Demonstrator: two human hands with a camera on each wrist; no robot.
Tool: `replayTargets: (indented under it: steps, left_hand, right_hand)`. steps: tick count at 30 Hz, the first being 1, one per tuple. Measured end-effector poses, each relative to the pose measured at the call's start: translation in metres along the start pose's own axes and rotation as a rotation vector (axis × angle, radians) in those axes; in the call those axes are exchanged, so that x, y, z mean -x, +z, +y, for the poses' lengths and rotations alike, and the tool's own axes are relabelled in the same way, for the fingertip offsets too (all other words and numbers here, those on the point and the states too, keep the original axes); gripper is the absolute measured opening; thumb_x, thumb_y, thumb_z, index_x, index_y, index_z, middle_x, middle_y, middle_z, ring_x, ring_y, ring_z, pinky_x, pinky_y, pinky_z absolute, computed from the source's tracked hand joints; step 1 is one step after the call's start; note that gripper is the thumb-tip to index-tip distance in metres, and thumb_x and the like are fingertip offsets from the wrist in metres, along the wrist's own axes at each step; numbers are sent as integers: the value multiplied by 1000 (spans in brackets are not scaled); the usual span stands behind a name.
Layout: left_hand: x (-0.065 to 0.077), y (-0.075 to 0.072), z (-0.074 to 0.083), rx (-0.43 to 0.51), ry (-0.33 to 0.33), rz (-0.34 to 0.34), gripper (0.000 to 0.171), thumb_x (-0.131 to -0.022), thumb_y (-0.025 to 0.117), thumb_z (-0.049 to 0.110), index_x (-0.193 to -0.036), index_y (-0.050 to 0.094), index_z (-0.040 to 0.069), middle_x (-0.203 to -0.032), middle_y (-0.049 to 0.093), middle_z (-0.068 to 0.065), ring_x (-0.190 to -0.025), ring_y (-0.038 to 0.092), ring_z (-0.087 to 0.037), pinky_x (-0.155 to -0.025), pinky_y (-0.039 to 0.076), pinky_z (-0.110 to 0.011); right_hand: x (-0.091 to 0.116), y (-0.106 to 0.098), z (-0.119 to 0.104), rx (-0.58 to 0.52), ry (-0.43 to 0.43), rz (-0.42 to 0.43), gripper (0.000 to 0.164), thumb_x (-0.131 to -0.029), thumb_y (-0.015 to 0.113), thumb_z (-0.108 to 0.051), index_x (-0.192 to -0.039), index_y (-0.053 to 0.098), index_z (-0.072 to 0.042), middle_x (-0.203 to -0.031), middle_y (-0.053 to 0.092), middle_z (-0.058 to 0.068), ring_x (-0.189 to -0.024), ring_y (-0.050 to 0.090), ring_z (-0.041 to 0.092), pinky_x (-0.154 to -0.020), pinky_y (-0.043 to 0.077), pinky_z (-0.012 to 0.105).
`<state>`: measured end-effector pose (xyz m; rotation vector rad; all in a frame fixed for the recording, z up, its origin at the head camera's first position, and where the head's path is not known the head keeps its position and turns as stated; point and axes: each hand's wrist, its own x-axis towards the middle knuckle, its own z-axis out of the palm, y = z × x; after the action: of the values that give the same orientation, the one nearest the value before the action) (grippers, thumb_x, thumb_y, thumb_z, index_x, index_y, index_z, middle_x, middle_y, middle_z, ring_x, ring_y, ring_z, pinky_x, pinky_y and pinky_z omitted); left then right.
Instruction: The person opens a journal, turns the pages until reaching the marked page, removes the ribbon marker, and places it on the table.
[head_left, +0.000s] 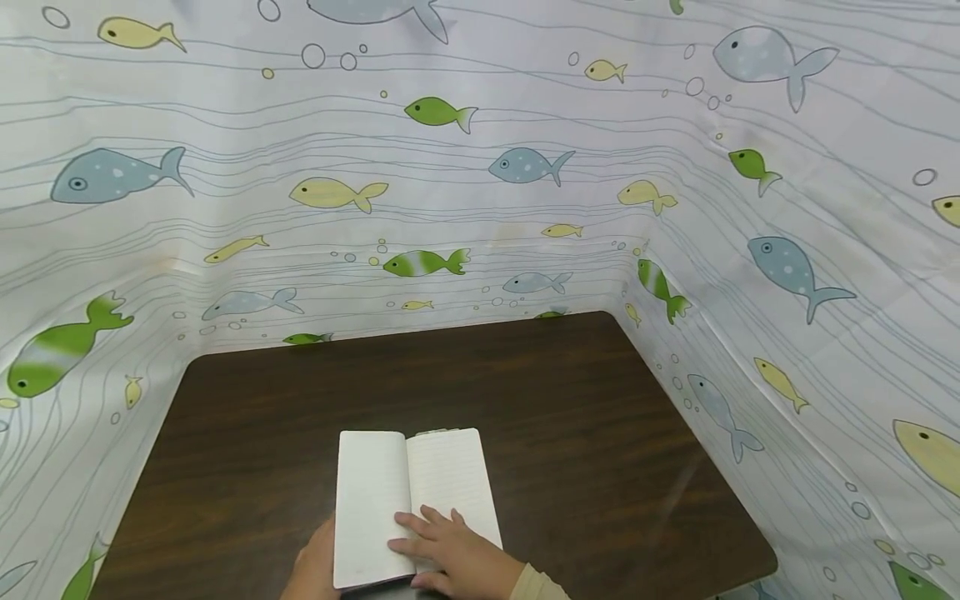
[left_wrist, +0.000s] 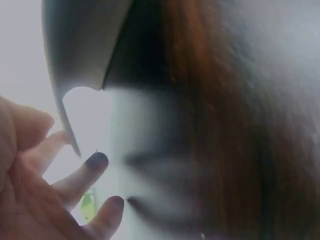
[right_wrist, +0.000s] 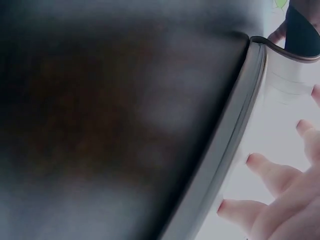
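Observation:
An open notebook (head_left: pixel 372 500) with pale ruled pages lies on the dark wooden table, its dark cover beneath. The right hand (head_left: pixel 465 554) rests on the right page with spread fingers, its fingertips reaching past the centre fold. In the right wrist view its fingers (right_wrist: pixel 265 170) lie over the white paper. The left hand (head_left: pixel 315 562) is at the notebook's left edge, partly hidden by the page. In the left wrist view, the cover (left_wrist: pixel 80 45) is tilted up from the table, its edge right at the fingers (left_wrist: pixel 80 182), which are spread and not tightly curled.
Dark brown wood grain covers the rounded-corner table (head_left: pixel 585 417). A white fish-patterned curtain (head_left: pixel 450 192) stands around its back and sides. A beige sleeve (head_left: pixel 536 583) covers the right wrist.

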<state>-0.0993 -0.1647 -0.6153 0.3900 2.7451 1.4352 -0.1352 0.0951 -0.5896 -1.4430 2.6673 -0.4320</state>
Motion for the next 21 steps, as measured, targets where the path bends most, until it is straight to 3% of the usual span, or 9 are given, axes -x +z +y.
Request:
replayTargets:
  steps: [4, 6, 7, 9, 12, 16, 18, 21]
  left_hand:
    - [-6, -7, 16, 159, -183, 39, 63, -99, 49, 45, -147, 27, 13, -145, 44, -12, -120, 54, -30, -86, 54, -39]
    - [-10, -8, 22, 143, -281, 107, 56, -104, 30, 46, -148, 25, 11, -148, 41, -17, -123, 51, -35, -88, 53, -42]
    - [-10, -9, 23, 123, -282, 122, 57, -105, 27, 43, -149, 22, 7, -150, 37, -21, -125, 48, -37, -88, 53, -43]
    - [-9, -9, 23, 117, -283, 122, 55, -106, 30, 38, -150, 18, 8, -152, 32, -22, -127, 46, -39, -89, 52, -46]
    - [-7, -6, 18, -3, -216, 147, 57, -103, 46, 35, -149, 23, 10, -149, 37, -21, -123, 50, -40, -88, 52, -51]
    - [-11, 0, 11, -236, -46, 252, 60, -92, 66, 26, -142, 39, 7, -146, 38, -23, -122, 48, -46, -84, 43, -69]
    - [-14, 2, 9, -314, 19, 285, 55, -88, 70, 20, -137, 49, 7, -147, 38, -22, -124, 44, -46, -81, 40, -74]
    - [-17, 3, 8, -394, 56, 279, 44, -86, 71, 22, -127, 60, 8, -146, 42, -21, -125, 41, -45, -78, 39, -76]
  right_hand:
    - [0, 1, -1, -28, 20, 20, 48, -102, 41, -44, -149, 36, -34, -160, 22, -9, -141, 35, 28, -96, 44, 59]
    - [0, 2, -1, -39, 27, 14, 47, -102, 41, -44, -148, 36, -35, -159, 22, -10, -141, 34, 28, -96, 44, 59]
    - [1, 3, -2, -41, 30, 10, 47, -102, 41, -44, -148, 36, -35, -159, 22, -10, -141, 34, 28, -97, 44, 59]
    - [1, 4, -3, -43, 32, -3, 48, -102, 41, -44, -148, 35, -36, -160, 21, -10, -142, 33, 28, -97, 44, 59]
    - [2, 5, -4, -50, 36, -7, 48, -102, 42, -43, -148, 35, -36, -159, 21, -10, -142, 33, 28, -97, 44, 58]
    - [2, 4, -2, -72, 47, 8, 48, -102, 42, -43, -148, 35, -37, -159, 21, -11, -143, 32, 28, -99, 43, 59]
    - [2, 4, 0, -91, 55, 9, 47, -102, 40, -44, -149, 34, -36, -159, 20, -11, -143, 30, 29, -101, 41, 59]
    - [4, 3, 4, -120, 62, 9, 47, -102, 37, -46, -149, 35, -36, -159, 21, -11, -144, 29, 29, -102, 40, 58]
